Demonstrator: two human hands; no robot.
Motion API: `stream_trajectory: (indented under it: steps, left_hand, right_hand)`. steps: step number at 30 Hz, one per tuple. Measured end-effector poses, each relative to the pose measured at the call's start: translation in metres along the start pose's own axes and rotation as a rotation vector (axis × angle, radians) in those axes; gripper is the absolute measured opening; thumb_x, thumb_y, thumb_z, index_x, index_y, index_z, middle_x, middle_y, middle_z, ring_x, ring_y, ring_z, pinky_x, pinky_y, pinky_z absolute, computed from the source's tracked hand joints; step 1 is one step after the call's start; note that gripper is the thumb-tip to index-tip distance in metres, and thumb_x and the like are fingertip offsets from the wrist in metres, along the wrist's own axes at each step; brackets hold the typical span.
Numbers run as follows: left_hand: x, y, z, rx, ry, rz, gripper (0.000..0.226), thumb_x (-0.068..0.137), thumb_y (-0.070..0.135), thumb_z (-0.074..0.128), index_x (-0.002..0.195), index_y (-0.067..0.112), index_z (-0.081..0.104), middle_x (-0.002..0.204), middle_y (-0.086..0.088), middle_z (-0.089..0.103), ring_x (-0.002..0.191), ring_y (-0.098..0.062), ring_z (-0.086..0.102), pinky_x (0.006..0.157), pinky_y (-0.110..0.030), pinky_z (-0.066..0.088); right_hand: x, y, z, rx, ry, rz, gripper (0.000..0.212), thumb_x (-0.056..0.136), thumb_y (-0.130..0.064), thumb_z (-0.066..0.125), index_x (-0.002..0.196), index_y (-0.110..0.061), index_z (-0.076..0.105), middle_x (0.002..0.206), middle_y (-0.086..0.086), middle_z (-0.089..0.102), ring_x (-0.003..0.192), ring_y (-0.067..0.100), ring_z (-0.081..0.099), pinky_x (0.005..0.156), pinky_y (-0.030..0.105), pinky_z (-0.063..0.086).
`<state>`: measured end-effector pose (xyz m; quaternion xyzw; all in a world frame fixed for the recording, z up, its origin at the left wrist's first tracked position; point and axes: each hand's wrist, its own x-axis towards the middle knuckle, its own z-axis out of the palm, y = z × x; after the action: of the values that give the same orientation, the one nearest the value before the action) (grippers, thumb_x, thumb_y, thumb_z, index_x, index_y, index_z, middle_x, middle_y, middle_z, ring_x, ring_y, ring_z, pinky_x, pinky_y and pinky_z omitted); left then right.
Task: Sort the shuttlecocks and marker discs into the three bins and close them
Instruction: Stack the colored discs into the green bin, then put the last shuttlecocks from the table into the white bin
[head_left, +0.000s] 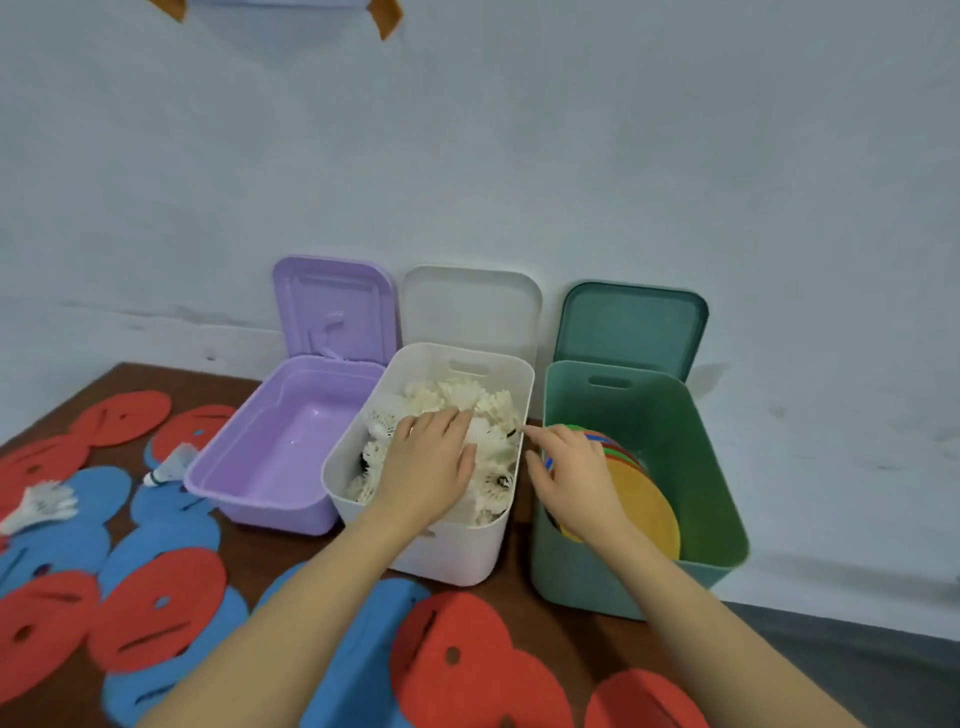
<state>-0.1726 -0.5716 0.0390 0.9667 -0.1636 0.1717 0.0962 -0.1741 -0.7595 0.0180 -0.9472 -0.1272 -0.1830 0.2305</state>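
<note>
- Two shuttlecocks (171, 464) lie loose on the surface (270, 561), left of the bins.
- Left hand (428, 470), nearer, presses flat, fingers straight, on the white bin's (457, 556) pile.
- Right hand (574, 475) hovers, loosely curled, empty.

The open purple plastic bin (270, 457) has a bare floor and open room above it; its raised lid (337, 306) blocks the back; the white plastic bin (498, 540) is heaped with white feather shuttlecocks (467, 397), and the left hand (426, 467) lies flat over them, filling the mouth; the right hand (576, 478) sits at the near-left corner of the green plastic bin (717, 499), where stacked coloured discs (644, 499) fill the left side; red and blue flat foam discs (161, 613) crowd the brown tabletop (280, 551) in front.
</note>
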Motion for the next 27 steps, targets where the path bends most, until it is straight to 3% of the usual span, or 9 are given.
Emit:
stream_trajectory:
  steps: [9, 16, 22, 27]
  left_hand:
    - [-0.079, -0.149, -0.037, 0.03, -0.005, -0.19, 0.048, 0.079, 0.034, 0.037, 0.103, 0.007, 0.068, 0.095, -0.007, 0.07, 0.081, -0.027, 0.067, 0.071, -0.039, 0.05]
    - [-0.138, -0.293, -0.058, 0.039, -0.041, -0.26, 0.047, 0.077, 0.035, 0.038, 0.102, 0.008, 0.067, 0.095, -0.007, 0.067, 0.083, -0.029, 0.065, 0.074, -0.042, 0.049]
    - [-0.172, -0.391, -0.059, -0.022, -0.054, -0.329, 0.041, 0.082, 0.029, 0.05, 0.114, 0.006, 0.063, 0.107, -0.009, 0.064, 0.099, -0.032, 0.06, 0.084, -0.044, 0.042]
    - [-0.19, -0.455, -0.054, -0.047, -0.066, -0.426, 0.044, 0.086, 0.027, 0.051, 0.124, 0.005, 0.056, 0.119, -0.01, 0.059, 0.112, -0.032, 0.053, 0.092, -0.045, 0.038]
  right_hand:
    - [0.026, -0.133, 0.077, 0.106, -0.09, -0.172, 0.036, 0.086, -0.022, 0.046, 0.117, -0.015, 0.063, 0.099, 0.004, 0.066, 0.092, 0.03, 0.06, 0.079, 0.041, 0.045]
    - [0.049, -0.268, 0.163, 0.211, -0.131, -0.187, 0.037, 0.085, -0.023, 0.045, 0.114, -0.009, 0.064, 0.098, 0.008, 0.066, 0.091, 0.029, 0.061, 0.079, 0.043, 0.049]
    - [0.066, -0.351, 0.225, 0.232, -0.22, -0.121, 0.039, 0.085, -0.025, 0.044, 0.116, -0.011, 0.063, 0.106, 0.01, 0.063, 0.096, 0.033, 0.057, 0.082, 0.043, 0.045]
    - [0.085, -0.386, 0.27, 0.146, -0.308, -0.209, 0.043, 0.083, -0.034, 0.046, 0.114, -0.011, 0.063, 0.108, 0.007, 0.062, 0.095, 0.033, 0.057, 0.08, 0.043, 0.047]
